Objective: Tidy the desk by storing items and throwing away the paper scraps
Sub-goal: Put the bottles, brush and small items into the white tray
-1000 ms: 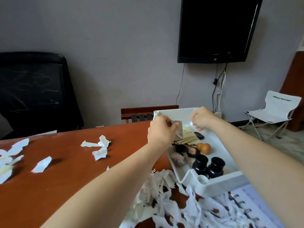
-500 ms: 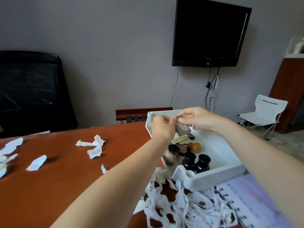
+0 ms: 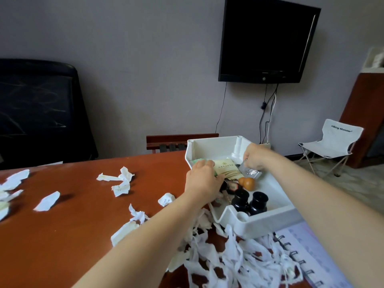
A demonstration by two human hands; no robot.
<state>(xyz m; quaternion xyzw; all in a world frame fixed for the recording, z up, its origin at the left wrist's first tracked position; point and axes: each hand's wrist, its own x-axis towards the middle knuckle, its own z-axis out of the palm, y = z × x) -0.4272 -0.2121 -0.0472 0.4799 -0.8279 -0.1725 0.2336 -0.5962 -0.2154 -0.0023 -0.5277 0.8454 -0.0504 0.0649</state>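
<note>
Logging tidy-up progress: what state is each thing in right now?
Tray: on the desk, open-topped, partly filled.
Foil packet: pinched by the right hand, low in the tray.
Left hand: reaching into the tray; grip hidden.
Two black bottles: upright, capped, in the tray.
Paper scraps: loose on the desk.
TV: off.

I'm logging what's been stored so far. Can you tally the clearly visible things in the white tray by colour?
Black bottles: 2
Orange gourd: 1
Cream packet: 1
Silver packet: 1
Total: 5, in the white tray; things under the left hand are hidden.
</note>
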